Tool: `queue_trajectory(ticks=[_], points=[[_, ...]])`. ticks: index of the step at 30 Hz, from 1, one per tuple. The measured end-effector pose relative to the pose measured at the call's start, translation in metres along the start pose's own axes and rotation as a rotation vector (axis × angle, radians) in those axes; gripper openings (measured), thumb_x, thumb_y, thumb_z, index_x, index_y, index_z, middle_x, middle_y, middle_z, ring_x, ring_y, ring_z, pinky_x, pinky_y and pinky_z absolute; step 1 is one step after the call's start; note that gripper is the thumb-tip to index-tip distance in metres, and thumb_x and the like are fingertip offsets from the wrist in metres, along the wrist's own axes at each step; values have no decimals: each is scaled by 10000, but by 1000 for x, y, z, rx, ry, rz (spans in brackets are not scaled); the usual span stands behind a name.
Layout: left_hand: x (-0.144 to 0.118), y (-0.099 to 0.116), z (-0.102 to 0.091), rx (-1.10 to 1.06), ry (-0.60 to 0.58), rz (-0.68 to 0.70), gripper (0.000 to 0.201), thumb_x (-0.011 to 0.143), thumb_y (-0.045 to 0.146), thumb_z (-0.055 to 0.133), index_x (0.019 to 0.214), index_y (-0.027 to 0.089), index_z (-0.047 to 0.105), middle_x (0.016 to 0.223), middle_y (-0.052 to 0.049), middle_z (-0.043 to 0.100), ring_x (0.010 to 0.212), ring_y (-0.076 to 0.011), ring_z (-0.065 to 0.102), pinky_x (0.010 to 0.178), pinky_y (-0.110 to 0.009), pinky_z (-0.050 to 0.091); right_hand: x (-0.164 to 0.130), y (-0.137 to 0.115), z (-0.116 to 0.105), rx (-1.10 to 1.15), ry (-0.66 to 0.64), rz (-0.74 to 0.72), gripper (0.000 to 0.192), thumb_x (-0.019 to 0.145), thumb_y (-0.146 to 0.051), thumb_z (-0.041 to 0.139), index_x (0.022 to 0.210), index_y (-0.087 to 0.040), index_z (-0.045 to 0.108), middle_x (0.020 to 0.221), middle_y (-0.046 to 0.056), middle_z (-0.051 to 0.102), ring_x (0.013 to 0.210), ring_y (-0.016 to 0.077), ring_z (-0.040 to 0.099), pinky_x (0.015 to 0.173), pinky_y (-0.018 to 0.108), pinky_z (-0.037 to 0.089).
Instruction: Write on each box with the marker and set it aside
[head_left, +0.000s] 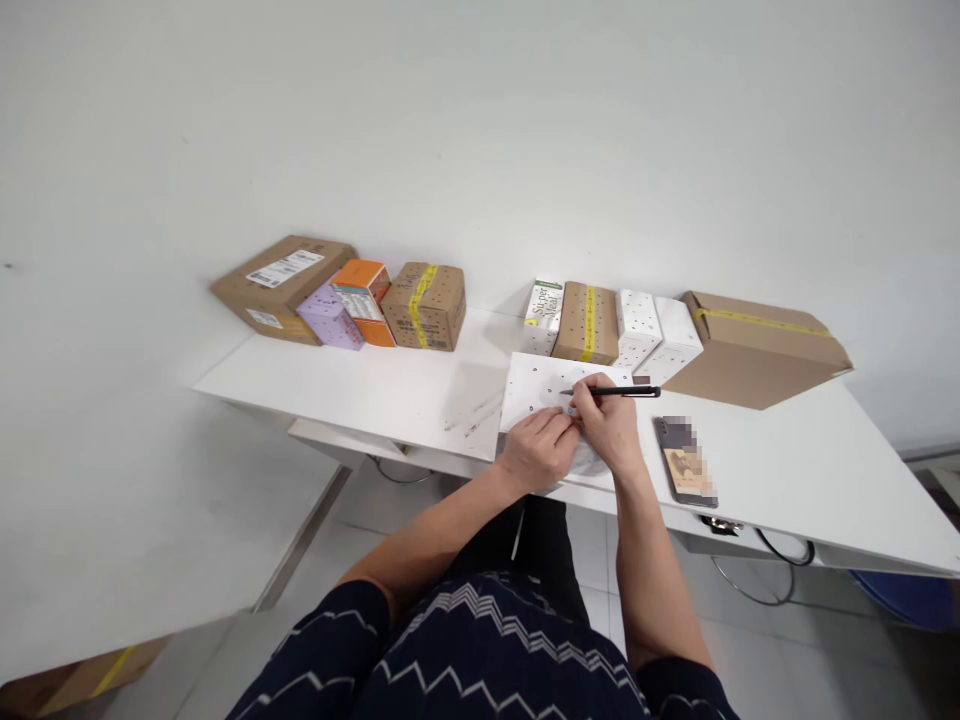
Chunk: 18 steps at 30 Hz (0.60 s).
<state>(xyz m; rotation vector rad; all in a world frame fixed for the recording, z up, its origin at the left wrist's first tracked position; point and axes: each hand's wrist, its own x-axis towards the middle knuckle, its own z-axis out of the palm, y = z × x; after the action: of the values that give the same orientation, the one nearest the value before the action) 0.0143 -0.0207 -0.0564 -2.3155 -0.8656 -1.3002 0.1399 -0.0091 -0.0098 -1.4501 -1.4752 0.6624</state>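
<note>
A white table (360,395) stands against a white wall. At its far left sit a brown shipping carton (281,285), a lilac box (330,318), an orange box (363,298) and a taped brown box (425,305). Near the middle, the left hand (536,450) rests loosely curled, pressing a flat white dotted package (540,390) onto the table. The right hand (611,425) grips a black pen (611,391), its tip on the package. Behind stands a row of small boxes (615,325); rightward lie a phone (686,462) and a large flat carton (757,348).
</note>
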Motion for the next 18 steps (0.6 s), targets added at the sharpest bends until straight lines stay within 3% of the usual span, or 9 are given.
queue_trajectory(ticks=[10, 14, 18], points=[[0, 0, 1, 8, 11, -2, 167, 854, 105, 476, 808, 179, 619, 814, -52, 689, 860, -181, 674, 750, -302, 570, -1, -3, 1, 16, 29, -6, 194, 831, -345, 526, 701, -203, 540, 574, -38, 548, 524, 108, 504, 538, 236, 411], [-2, -1, 3, -21, -20, -9, 192, 861, 109, 449, 833, 183, 624, 844, -57, 690, 882, -179, 674, 767, -305, 565, -5, -7, -3, 213, 310, 8, 195, 827, -357, 519, 709, -202, 531, 566, -42, 543, 500, 100, 501, 507, 224, 415], [-4, -2, 4, -66, -15, -16, 229, 854, 77, 416, 833, 189, 615, 841, -49, 685, 858, -169, 669, 787, -310, 561, -13, 6, -36, 454, 728, -13, 154, 818, -340, 460, 731, -214, 475, 659, -19, 597, 447, 99, 502, 416, 222, 375]])
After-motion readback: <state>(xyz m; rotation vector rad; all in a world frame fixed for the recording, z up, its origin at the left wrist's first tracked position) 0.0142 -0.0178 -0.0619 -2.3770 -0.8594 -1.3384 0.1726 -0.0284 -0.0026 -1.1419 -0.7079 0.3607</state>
